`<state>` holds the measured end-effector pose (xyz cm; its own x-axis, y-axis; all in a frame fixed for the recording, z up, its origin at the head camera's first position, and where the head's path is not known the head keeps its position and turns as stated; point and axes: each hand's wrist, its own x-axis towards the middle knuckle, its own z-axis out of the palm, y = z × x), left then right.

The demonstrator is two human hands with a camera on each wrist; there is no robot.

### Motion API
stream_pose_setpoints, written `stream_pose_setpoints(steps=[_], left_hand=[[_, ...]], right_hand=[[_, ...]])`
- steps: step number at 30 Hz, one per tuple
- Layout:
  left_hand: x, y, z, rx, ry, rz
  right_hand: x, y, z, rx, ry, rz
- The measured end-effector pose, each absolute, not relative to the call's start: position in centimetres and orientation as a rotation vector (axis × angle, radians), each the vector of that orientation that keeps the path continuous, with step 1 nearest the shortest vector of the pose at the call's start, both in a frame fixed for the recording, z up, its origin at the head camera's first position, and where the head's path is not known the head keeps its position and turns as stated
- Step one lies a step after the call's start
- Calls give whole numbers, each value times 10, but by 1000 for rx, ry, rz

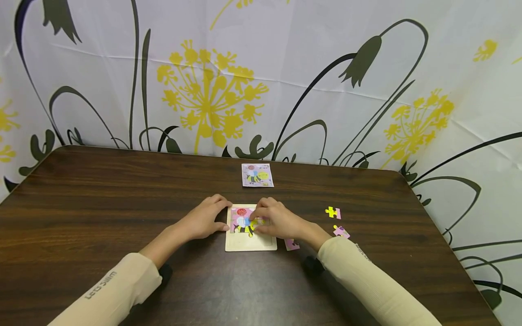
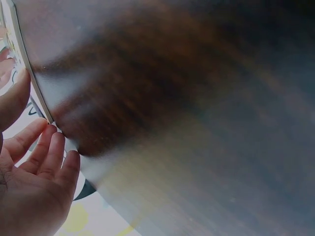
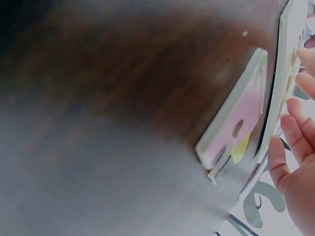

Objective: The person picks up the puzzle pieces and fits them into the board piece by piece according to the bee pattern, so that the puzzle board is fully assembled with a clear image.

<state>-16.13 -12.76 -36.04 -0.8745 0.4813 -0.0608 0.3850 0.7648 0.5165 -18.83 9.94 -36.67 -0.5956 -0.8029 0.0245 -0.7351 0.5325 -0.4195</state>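
A square puzzle board [image 1: 250, 244] with a pale wooden frame lies on the table, partly filled with pieces of a bee picture. My left hand [image 1: 205, 218] rests against its left side, thumb on the edge and fingertips at the far left corner. In the left wrist view, those fingers [image 2: 44, 142] are extended and only lightly bent. Over the picture's right part, my right hand [image 1: 277, 219] pinches a yellow puzzle piece [image 1: 254, 224] between thumb and index finger. Its other fingers are bent above the board, hiding the upper right of the picture.
Right of the board lie a yellow-and-pink piece [image 1: 333, 213], a pink piece [image 1: 341, 232] and another pink piece [image 1: 291, 245] near the right wrist. A bee picture card [image 1: 258, 175] lies behind the board. A flower-printed curtain [image 1: 302, 90] hangs at the table's back edge.
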Motion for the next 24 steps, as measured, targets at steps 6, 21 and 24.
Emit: stream_pose_setpoints(steps=[6,21,24], left_hand=[[-162,-128,-361,676,2765,744],[-161,-127,-360,673,2764,744],[-161,-127,-360,677,2766,744]], right_hand=[[-188,99,-366,-1315,2598,-592],[-189,105,-362,-1263,2572,-661],[-189,110,-361,-1260,2571,-678]])
